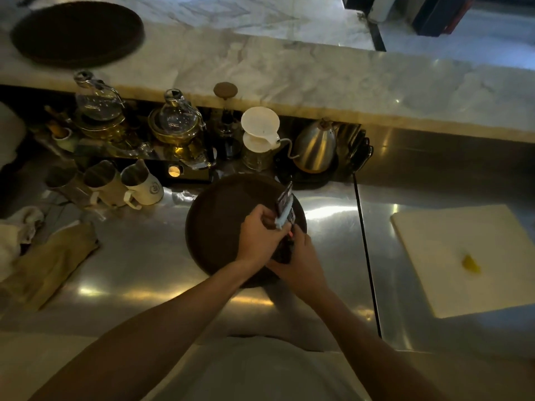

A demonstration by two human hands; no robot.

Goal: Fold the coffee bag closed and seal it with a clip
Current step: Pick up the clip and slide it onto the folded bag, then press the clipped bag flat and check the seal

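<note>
A dark coffee bag (285, 202) stands over a round dark tray (220, 221) on the steel counter. Its upper part sticks up between my hands and its lower part is hidden by them. My left hand (257, 235) grips the bag's left side near the top. A pale blue-grey clip (283, 220) sits across the bag at my left fingertips. My right hand (298, 259) holds the bag's lower part from the near side. Whether the clip is fully clamped on the bag I cannot tell.
Three metal pitchers (107, 183) stand left of the tray. Behind it are glass brewers (176, 120), a white dripper (260, 125) and a gooseneck kettle (315, 149). A white cutting board (463, 256) lies at the right, cloths (49, 261) at the left.
</note>
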